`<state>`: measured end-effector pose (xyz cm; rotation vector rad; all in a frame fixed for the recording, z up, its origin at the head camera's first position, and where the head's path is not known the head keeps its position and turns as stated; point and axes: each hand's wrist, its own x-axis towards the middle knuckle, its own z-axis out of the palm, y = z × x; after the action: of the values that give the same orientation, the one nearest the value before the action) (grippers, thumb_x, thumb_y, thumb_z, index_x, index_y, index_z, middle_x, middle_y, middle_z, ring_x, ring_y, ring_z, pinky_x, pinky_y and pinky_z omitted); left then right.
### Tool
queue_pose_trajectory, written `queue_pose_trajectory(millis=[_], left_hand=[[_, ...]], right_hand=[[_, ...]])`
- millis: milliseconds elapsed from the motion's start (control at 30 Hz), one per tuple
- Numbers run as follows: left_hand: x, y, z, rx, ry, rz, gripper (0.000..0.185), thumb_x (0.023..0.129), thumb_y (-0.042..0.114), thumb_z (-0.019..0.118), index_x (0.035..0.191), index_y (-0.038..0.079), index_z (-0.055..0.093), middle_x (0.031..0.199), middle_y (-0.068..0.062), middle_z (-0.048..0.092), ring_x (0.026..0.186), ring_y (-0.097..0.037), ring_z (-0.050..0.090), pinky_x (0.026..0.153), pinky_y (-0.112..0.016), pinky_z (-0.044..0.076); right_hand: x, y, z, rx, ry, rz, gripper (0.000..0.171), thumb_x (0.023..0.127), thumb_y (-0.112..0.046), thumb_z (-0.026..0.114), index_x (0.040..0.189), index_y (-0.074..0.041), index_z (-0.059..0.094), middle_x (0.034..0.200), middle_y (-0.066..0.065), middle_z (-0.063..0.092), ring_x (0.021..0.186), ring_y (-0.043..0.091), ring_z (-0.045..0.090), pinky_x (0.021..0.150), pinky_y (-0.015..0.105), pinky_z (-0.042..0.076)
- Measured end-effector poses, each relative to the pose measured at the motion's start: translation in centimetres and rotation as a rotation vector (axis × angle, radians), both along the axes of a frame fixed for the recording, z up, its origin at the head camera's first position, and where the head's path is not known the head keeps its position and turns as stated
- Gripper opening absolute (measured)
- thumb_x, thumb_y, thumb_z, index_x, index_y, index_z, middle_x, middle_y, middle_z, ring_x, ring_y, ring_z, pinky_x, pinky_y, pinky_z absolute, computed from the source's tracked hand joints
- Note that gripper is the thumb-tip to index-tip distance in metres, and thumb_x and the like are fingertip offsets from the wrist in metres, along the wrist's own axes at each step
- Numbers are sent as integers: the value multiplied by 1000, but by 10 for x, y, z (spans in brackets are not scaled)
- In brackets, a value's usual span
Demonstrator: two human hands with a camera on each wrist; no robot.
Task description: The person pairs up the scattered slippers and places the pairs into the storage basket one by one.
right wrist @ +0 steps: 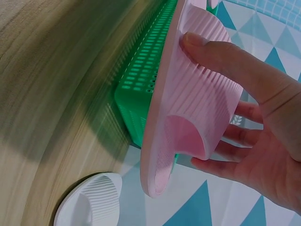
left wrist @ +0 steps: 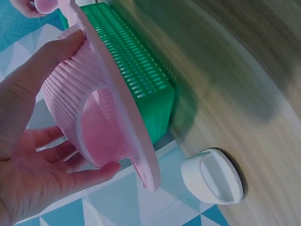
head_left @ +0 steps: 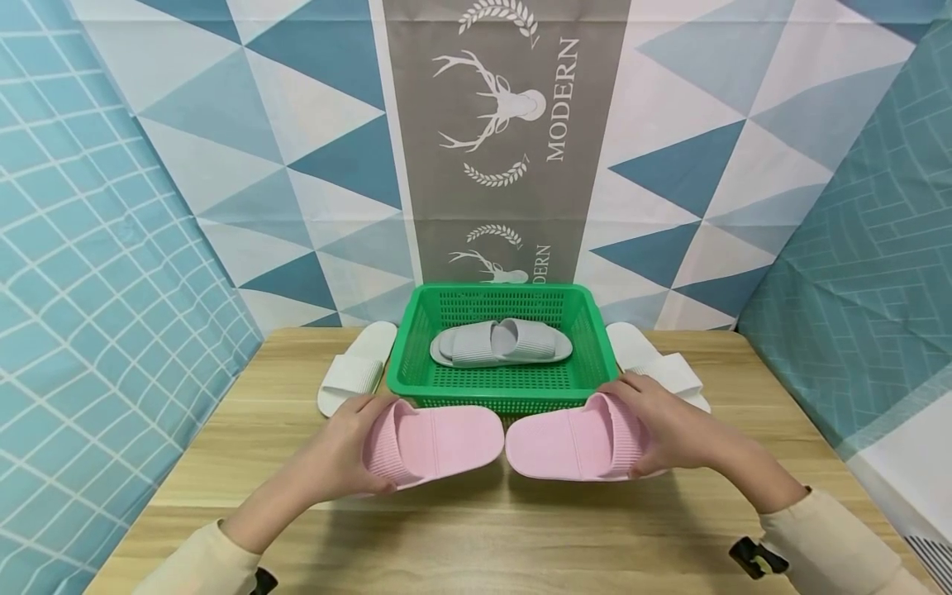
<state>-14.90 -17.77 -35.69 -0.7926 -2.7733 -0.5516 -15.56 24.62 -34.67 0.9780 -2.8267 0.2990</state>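
While a grey pair of slippers (head_left: 500,342) already lies inside the green basket (head_left: 416,330), the two pink slippers are held just in front of it, above the tabletop (head_left: 476,529). The left hand (head_left: 338,453) grips the left pink slipper (head_left: 439,442) by its ribbed strap, thumb on top and fingers (left wrist: 89,176) curled beneath; the right hand (head_left: 669,430) grips the right pink slipper (head_left: 565,446) in the same way. The soles point inward and nearly meet at the middle. Judged from this layout, one pair is stowed, the pink pair is in hand and not yet in the basket, and the two white slippers, left white slipper (head_left: 357,368) and right white slipper (head_left: 658,364), lie untouched on the tabletop on either side of the basket.

The head view alone shows the whole arrangement: the basket's contents, both hands together, and the white slippers flanking the basket. The left wrist view shows what the head view hides, namely the fingers passing under the pink strap and the hollow of the slipper, with the basket wall close behind and one white slipper on the wood. The right wrist view likewise reveals the thumb pressed on the ribbing and fingers (right wrist: 221,165) under the sole edge, though the tabletop is blurred there.
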Motion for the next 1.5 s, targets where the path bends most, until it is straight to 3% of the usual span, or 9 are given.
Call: queue_pose_trajectory(millis=[267,567,1000,1500], left_hand=[[1,1,7,2,-15,0,97,44,28,95,128,4,53,121,-13,59,108,-27,56,84,-43,56],[3,1,9,-25,-45,1,97,46,30,95,130,5,53,121,-11,60,110,-26,55,85,-43,56],[7,-1,18,-16,-66,8,98,45,27,95,130,4,54,122,-16,59,110,-30,55,84,-47,57],[6,0,18,-29,-71,-12,99,45,29,95,131,4,54,123,-15,59,112,-30,55,85,-45,55]], right_hand=[[-1,1,-2,-21,30,6,96,41,-32,96,124,-6,54,117,7,55,107,21,51,80,38,54],[0,-5,0,-15,7,-14,95,44,-35,95,126,-8,53,118,5,55,108,20,51,85,40,53],[0,-10,1,-65,53,25,97,41,-38,96,124,-8,55,115,2,56,104,15,51,85,36,53],[1,-11,1,-54,2,20,97,42,-35,96,126,-8,54,116,1,55,105,14,51,85,36,53]])
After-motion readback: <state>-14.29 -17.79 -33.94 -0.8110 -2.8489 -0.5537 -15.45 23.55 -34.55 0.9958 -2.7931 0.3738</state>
